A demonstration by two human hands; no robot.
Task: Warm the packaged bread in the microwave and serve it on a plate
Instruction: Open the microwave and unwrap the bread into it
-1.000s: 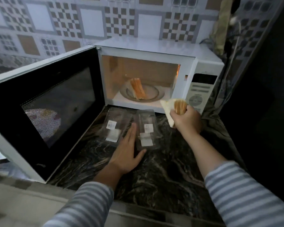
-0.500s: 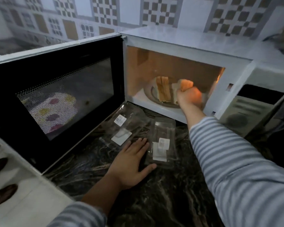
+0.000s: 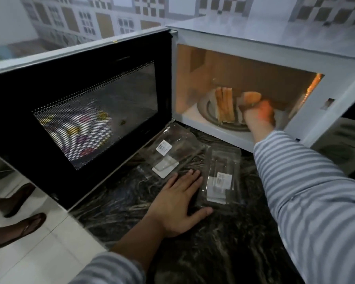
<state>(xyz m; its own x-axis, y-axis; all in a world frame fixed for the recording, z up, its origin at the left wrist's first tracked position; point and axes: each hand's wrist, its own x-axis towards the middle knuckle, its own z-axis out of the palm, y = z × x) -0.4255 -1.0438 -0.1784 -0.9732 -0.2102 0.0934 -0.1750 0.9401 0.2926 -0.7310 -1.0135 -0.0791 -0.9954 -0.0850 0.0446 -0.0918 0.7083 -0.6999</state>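
Patterned wall tiles (image 3: 103, 23) behind; dark marbled countertop (image 3: 213, 242) below, its near-left edge dropping to pale floor tiles (image 3: 39, 253) where two sandalled feet (image 3: 19, 228) show.

White microwave (image 3: 275, 37) at the counter's back, cavity lit orange. Door (image 3: 80, 111) swung fully out to the left, overhanging the counter edge and walling off that side; a spotted plate (image 3: 86, 134) visible through its mesh window.

Open counter in front, bare toward the lower right between the two striped sleeves.

Two clear plastic packages flat on the counter just before the cavity sill: left package (image 3: 170, 152) angled toward the door's lower corner, right package (image 3: 221, 175) lying lengthwise, both apart from the sill.

Left hand (image 3: 178, 203) spread flat, palm down, on the counter between the packages, thumb under the right package's near edge.

Inside, glass turntable (image 3: 207, 107) carrying upright bread slices (image 3: 224, 105) at its left half.

Right hand (image 3: 258, 115) reached past the sill into the cavity, closed around a second piece of bread (image 3: 251, 97) beside the standing slices, near the right cavity wall.
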